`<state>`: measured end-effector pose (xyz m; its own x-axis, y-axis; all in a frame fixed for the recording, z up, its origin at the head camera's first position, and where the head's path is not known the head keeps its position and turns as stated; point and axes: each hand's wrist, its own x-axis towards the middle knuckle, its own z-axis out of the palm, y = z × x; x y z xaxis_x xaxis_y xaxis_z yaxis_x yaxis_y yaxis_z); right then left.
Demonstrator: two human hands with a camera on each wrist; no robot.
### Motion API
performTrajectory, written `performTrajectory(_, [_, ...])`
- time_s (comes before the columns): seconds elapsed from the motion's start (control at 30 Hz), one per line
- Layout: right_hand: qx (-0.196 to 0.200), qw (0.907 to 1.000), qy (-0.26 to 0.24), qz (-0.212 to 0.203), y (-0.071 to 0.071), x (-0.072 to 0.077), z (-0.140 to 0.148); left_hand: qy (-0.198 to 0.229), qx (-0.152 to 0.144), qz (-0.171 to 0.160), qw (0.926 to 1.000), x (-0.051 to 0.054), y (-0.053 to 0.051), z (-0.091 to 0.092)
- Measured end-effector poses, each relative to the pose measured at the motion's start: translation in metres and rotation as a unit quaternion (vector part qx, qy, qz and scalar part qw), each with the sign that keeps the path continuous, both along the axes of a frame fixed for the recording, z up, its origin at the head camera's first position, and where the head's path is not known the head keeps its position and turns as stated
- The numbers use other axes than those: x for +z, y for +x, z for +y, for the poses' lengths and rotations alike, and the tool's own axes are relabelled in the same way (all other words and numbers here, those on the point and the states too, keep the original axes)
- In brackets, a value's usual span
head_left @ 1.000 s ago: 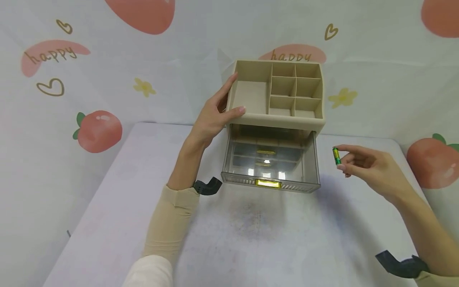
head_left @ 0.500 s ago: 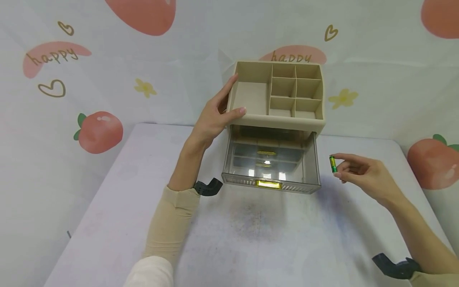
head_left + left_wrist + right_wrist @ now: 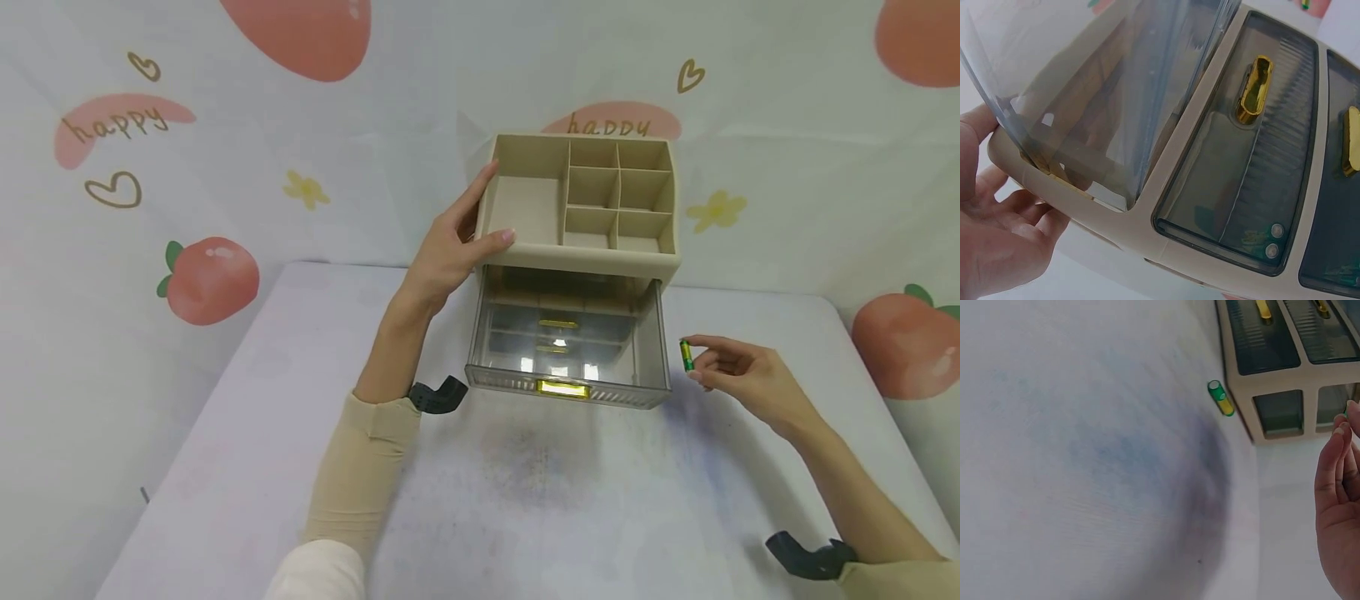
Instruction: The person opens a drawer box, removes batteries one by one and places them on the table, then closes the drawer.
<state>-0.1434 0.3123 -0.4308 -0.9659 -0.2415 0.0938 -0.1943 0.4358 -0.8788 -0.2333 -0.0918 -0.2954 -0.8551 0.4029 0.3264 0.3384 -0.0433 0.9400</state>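
A cream desktop drawer organizer [image 3: 577,260] stands at the back of the table, its clear top drawer [image 3: 630,396] pulled out. My left hand [image 3: 446,250] holds its left side, thumb over the top rim; in the left wrist view the left hand [image 3: 1007,244] is beside its edge. My right hand [image 3: 750,379] pinches a small green and yellow battery [image 3: 686,355] between thumb and fingertips, right of the drawer. In the right wrist view the right hand [image 3: 1338,494] mostly hides it. Another battery [image 3: 1220,398] lies on the table by the organizer.
Two closed lower drawers with gold handles show in the left wrist view; battery ends [image 3: 1274,240] appear through the middle drawer [image 3: 1241,144]. Divided compartments [image 3: 618,192] top the organizer. A printed cloth [image 3: 405,100] hangs behind the white table [image 3: 525,517].
My right hand has moved left and toward me with the battery, closer to the pulled-out drawer. The left hand stays on the organizer, and the head view has tilted slightly.
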Motion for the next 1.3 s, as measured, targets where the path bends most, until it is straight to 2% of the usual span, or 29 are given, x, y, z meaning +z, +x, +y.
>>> performTrajectory(0.5, [0.005,0.9993,0.0,-0.038,-0.002,-0.023,-0.006,0.006,0.003,-0.002,1.0,0.002,0.001,-0.001])
performTrajectory(0.73, [0.03,0.9982,-0.022,-0.047,-0.001,-0.036,-0.009,0.006,0.002,-0.007,1.0,0.0,0.001,0.0])
performTrajectory(1.1, [0.022,0.9982,0.002,-0.057,-0.004,-0.05,-0.015,0.006,0.003,-0.012,0.9999,0.0,0.001,-0.001])
performTrajectory(1.3, [0.015,0.9976,0.024,-0.064,-0.003,-0.051,-0.015,0.009,-0.001,-0.007,0.9999,-0.001,0.0,-0.001])
